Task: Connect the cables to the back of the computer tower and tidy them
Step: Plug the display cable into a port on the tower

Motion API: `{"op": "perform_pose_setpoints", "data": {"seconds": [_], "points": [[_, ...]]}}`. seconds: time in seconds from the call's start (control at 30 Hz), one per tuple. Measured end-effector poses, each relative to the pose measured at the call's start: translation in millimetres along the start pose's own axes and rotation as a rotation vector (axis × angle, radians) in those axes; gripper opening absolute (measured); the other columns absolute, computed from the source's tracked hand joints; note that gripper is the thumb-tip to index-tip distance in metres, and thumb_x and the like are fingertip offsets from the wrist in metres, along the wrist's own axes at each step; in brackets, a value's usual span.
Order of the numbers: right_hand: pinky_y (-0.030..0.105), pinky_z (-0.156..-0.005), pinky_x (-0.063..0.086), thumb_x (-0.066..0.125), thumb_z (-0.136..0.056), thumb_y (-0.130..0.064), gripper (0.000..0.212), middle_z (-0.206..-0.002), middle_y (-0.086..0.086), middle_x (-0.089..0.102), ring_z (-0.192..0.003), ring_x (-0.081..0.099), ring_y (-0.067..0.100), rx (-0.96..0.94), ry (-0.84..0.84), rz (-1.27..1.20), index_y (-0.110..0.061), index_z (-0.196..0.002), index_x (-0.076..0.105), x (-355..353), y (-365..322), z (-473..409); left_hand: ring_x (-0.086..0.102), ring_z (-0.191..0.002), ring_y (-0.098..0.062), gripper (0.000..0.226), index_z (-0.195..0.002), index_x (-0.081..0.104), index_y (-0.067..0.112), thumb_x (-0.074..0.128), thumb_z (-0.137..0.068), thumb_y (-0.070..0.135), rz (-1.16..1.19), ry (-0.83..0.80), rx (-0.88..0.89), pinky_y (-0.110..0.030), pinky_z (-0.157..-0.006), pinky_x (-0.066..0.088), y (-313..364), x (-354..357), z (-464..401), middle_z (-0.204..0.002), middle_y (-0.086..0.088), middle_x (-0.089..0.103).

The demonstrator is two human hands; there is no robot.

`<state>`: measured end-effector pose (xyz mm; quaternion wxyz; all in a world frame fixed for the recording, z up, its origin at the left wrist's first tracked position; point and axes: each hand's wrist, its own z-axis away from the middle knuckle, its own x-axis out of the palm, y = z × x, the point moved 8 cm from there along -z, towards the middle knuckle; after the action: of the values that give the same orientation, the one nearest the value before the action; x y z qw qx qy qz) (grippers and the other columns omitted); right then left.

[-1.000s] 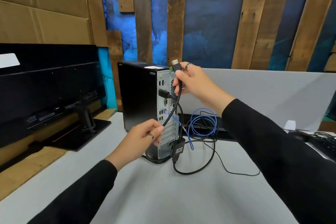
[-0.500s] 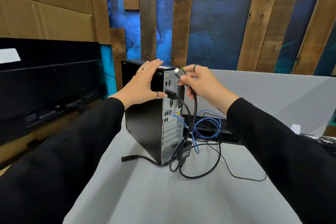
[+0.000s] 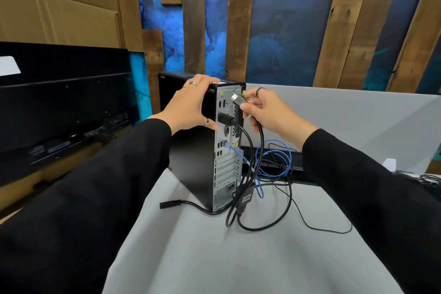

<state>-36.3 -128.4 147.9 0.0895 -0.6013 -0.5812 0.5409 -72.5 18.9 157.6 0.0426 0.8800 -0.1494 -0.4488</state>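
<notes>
A slim black computer tower (image 3: 191, 164) stands upright on the grey table, its silver back panel (image 3: 226, 150) turned toward me. My left hand (image 3: 191, 105) grips the tower's top rear corner. My right hand (image 3: 265, 112) pinches a black cable plug (image 3: 237, 99) with a metal tip, held just off the upper ports. One black cable (image 3: 226, 120) is plugged into the panel's upper half. A blue network cable (image 3: 235, 152) is plugged in lower down, and its slack lies coiled (image 3: 274, 162) behind the tower.
A black monitor (image 3: 64, 107) stands at the left with its back to me. Loose black cables loop on the table (image 3: 238, 258) by the tower's base, one ending in a free plug (image 3: 169, 204) at the left. More cables lie at the right edge. A grey partition runs behind.
My left hand let go of the hanging cable and rose to the tower's top corner. My right hand brought the plug down and closer to the upper ports.
</notes>
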Motion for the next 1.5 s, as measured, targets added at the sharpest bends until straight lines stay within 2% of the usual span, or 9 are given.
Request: {"op": "perform_pose_setpoints", "data": {"seconds": [0.27,0.37,0.5,0.63,0.77,0.93,1.17,1.4,1.5], "points": [[0.026,-0.050,0.051,0.052,-0.094,-0.015,0.013,-0.069,-0.003,0.058,-0.052,0.052,0.012,-0.082,0.003,0.162,-0.017,-0.107,0.048,3.8,-5.9,1.2,0.032,-0.127,-0.021,0.099,-0.133,0.035,0.024,0.089,-0.051,0.035,-0.014,0.000,-0.025,-0.051,-0.099,0.039,-0.8,1.3,-1.7,-0.133,-0.001,0.038],[0.022,-0.049,0.049,0.051,-0.095,-0.017,0.015,-0.072,-0.003,0.059,-0.055,0.052,0.008,-0.108,0.021,0.200,-0.019,-0.109,0.048,2.9,-5.9,1.5,0.031,-0.127,-0.021,0.099,-0.133,0.034,0.024,0.089,-0.052,0.034,-0.005,0.000,-0.026,-0.051,-0.100,0.038,-0.8,2.5,-1.3,-0.132,-0.001,0.037],[0.009,-0.042,0.044,0.051,-0.095,-0.017,0.017,-0.081,0.007,0.061,-0.055,0.050,0.004,-0.135,0.057,0.210,-0.017,-0.112,0.050,2.1,-4.5,0.5,0.029,-0.127,-0.021,0.099,-0.134,0.034,0.024,0.089,-0.052,0.032,0.009,-0.006,-0.036,-0.048,-0.102,0.037,-1.0,2.9,-1.3,-0.132,-0.001,0.036],[0.004,-0.046,0.043,0.052,-0.093,-0.017,0.015,-0.083,0.006,0.063,-0.054,0.051,0.002,-0.167,0.092,0.200,-0.021,-0.107,0.049,0.1,-2.3,-2.8,0.027,-0.127,-0.019,0.099,-0.135,0.033,0.024,0.089,-0.053,0.029,0.036,-0.004,-0.041,-0.045,-0.102,0.036,-1.3,3.6,-1.2,-0.132,0.001,0.034],[0.003,-0.046,0.041,0.054,-0.092,-0.016,0.017,-0.083,0.006,0.064,-0.048,0.050,-0.014,-0.197,0.105,0.191,-0.018,-0.109,0.052,-0.3,-2.9,-4.6,0.027,-0.126,-0.017,0.098,-0.135,0.034,0.024,0.089,-0.053,0.028,0.037,0.002,-0.034,-0.041,-0.101,0.035,-0.6,2.4,-1.2,-0.132,0.001,0.033],[0.002,-0.048,0.041,0.054,-0.092,-0.016,0.021,-0.082,0.004,0.064,-0.053,0.050,-0.001,-0.228,0.107,0.215,-0.014,-0.113,0.054,-0.2,-4.6,-2.8,0.030,-0.124,-0.016,0.099,-0.134,0.033,0.025,0.090,-0.053,0.028,0.060,0.018,-0.032,-0.029,-0.100,0.031,-3.9,4.4,-1.2,-0.129,0.001,0.033],[0.006,-0.050,0.041,0.056,-0.091,-0.017,0.020,-0.081,0.004,0.065,-0.054,0.047,0.002,-0.260,0.088,0.218,-0.017,-0.111,0.057,3.1,-1.9,-6.0,0.031,-0.125,-0.017,0.100,-0.134,0.033,0.025,0.090,-0.052,0.023,0.099,0.003,-0.008,-0.033,-0.106,0.031,-0.4,4.6,0.7,-0.125,0.002,0.031],[-0.001,-0.049,0.038,0.057,-0.091,-0.021,0.024,-0.082,-0.003,0.061,-0.057,0.046,-0.002,-0.263,0.045,0.264,-0.020,-0.115,0.056,6.7,-2.1,-7.8,0.032,-0.126,-0.019,0.098,-0.133,0.033,0.027,0.089,-0.053,0.022,0.127,0.007,0.000,-0.044,-0.109,0.033,-1.0,4.7,1.3,-0.121,0.006,0.029],[0.002,-0.049,0.037,0.058,-0.091,-0.022,0.022,-0.081,-0.001,0.063,-0.056,0.045,0.000,-0.266,0.050,0.293,-0.020,-0.112,0.056,7.1,-3.4,-7.7,0.030,-0.127,-0.017,0.098,-0.134,0.033,0.029,0.089,-0.054,0.023,0.142,0.006,-0.014,-0.042,-0.106,0.034,-3.6,5.7,1.0,-0.121,0.007,0.029]]}}
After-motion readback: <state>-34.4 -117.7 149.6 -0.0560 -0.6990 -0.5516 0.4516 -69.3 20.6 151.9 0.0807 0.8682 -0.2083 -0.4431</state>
